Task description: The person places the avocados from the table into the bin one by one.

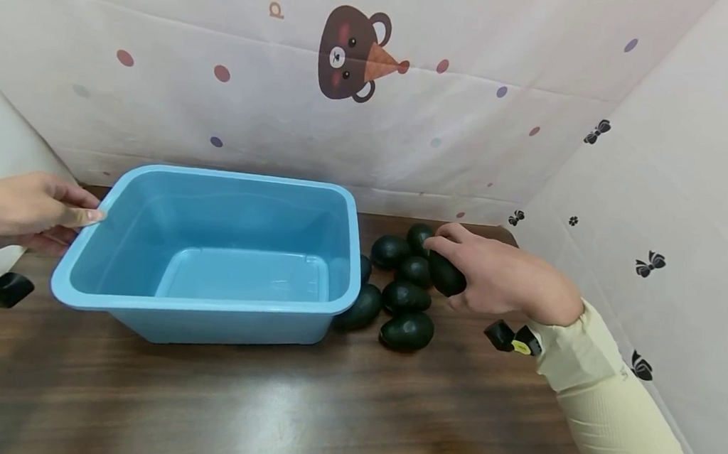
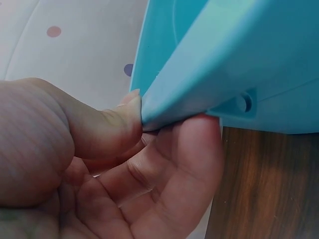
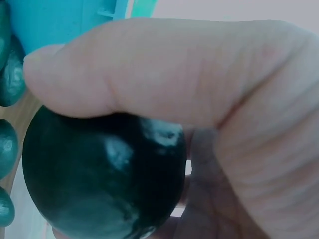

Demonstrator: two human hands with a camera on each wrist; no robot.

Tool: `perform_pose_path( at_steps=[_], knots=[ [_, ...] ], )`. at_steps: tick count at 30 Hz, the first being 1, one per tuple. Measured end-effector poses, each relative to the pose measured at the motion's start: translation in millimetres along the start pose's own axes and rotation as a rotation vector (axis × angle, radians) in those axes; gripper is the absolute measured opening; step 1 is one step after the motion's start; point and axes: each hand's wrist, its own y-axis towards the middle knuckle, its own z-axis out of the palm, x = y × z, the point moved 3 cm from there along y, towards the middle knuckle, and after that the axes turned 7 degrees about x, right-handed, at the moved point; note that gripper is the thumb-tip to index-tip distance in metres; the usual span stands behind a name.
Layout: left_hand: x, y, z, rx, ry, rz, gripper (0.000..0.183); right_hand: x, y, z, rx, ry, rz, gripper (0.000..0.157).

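A sleeve [image 1: 622,411] leads to the right hand [image 1: 504,272], fingers gripping an avocado [image 1: 446,275] beside other avocados [image 1: 407,331], likely the pick-up step, needing a clear lift, while the left hand [image 1: 34,214] pinches the tub's rim [image 1: 203,307].

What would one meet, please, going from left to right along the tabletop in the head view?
Left hand → blue plastic tub → group of loose avocados → right hand with its held avocado → cream right sleeve.
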Motion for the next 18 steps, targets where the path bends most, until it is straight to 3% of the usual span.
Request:
perform_pose_path(
  at_steps=[18],
  knots=[
    [2.0, 0.2, -0.3, -0.011, 0.001, 0.006, 0.057, 21, 7, -18.6, -0.003, -0.043, -0.017, 0.069]
  ],
)
